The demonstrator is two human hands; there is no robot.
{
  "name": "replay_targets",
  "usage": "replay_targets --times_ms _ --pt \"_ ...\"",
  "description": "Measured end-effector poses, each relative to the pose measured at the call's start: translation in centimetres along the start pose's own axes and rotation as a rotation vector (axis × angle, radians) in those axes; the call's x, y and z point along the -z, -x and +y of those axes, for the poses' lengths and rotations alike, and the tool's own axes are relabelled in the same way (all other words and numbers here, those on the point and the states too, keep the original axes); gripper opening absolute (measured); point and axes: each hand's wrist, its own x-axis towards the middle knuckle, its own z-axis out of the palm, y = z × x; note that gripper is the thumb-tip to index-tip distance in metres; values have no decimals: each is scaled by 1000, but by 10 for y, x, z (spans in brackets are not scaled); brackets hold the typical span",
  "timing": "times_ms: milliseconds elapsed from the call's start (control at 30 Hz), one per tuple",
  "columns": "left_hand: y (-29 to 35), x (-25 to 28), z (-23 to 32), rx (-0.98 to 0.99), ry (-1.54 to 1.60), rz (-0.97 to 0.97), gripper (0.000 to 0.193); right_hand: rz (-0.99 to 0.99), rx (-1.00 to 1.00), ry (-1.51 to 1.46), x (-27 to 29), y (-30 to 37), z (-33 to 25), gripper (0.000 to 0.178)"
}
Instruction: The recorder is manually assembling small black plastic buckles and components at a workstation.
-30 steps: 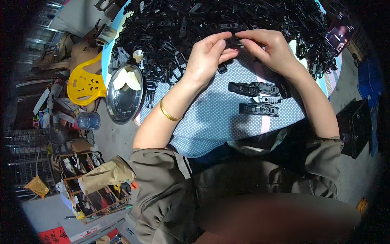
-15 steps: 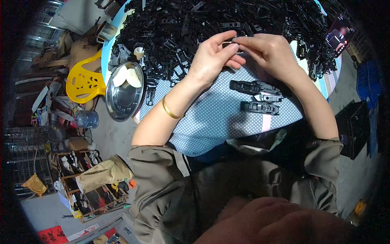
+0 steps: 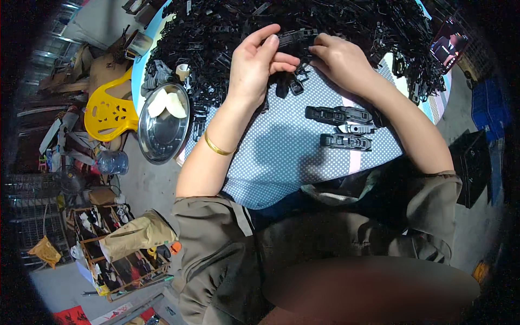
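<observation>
My left hand (image 3: 252, 67) hovers at the near edge of a big heap of black plastic parts (image 3: 227, 30), fingers apart, with nothing plainly held. A long black part (image 3: 298, 37) shows just beyond its thumb. My right hand (image 3: 342, 58) is at the heap's edge too, fingertips drawn together; whatever they grip is too small and dark to make out. Between the hands, a small black piece (image 3: 296, 86) shows over the dotted cloth (image 3: 276, 179). Nearer me on this cloth lie several long black clip-like assemblies (image 3: 346, 142), side by side.
A steel tray (image 3: 164, 138) with pale wedge-shaped pieces (image 3: 176, 105) stands at the table's left edge, near a tape roll (image 3: 183, 70). Beyond it are a yellow plastic chair (image 3: 108, 111) and a metal mug (image 3: 140, 43). A lit phone screen (image 3: 448, 47) stands at the far right.
My hands were close together at the fingertips and have moved apart. The left went left and slightly away, the right a little left. A small black piece now shows between them.
</observation>
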Motion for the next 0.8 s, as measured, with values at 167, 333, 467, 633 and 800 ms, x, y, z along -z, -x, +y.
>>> replay_targets --times_ms 167,333,467,633,800 --pt "3 -2 4 43 0 15 36 -38 10 68 12 0 2 12" --pt "8 -6 4 69 34 7 35 57 -14 111 37 5 9 10" --pt "9 -12 3 109 45 -37 36 199 -15 172 44 7 11 27" --pt "13 -15 0 202 115 -86 36 165 -254 -813 42 4 -2 41" --pt "15 -17 -1 243 242 -153 34 84 -18 -731 45 7 -14 34"
